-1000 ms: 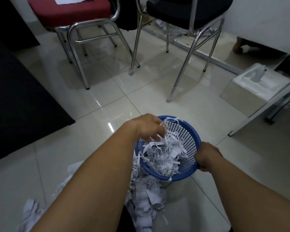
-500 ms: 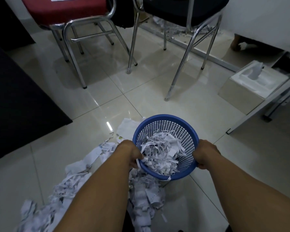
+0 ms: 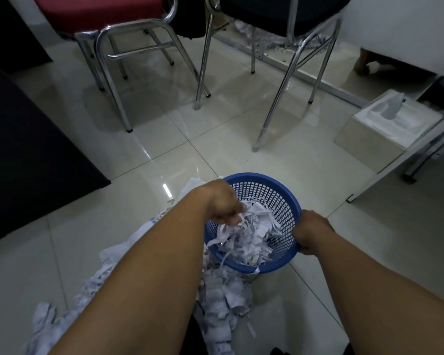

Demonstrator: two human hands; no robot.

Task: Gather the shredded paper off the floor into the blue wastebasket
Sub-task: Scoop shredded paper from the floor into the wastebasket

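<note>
The blue mesh wastebasket (image 3: pixel 274 190) stands tilted toward me on the tiled floor, partly filled with white shredded paper (image 3: pixel 251 239). My left hand (image 3: pixel 222 203) is over the basket's left rim, closed on a bunch of paper strips that hang into the basket. My right hand (image 3: pixel 310 233) grips the basket's right rim. More shredded paper (image 3: pixel 221 298) lies heaped on the floor below the basket, and other strips (image 3: pixel 51 319) spread out to the left, partly hidden by my left forearm.
A red-seated chrome chair (image 3: pixel 108 34) and a black-seated chrome chair (image 3: pixel 280 11) stand beyond the basket. A white tissue box (image 3: pixel 364 134) sits at the right by slanted metal table legs (image 3: pixel 405 160). A dark mat (image 3: pixel 23 149) covers the floor at left.
My left hand went down to the floor pile beside the basket, then came back up over the rim with a fresh bunch of strips. My right hand stayed on the rim.
</note>
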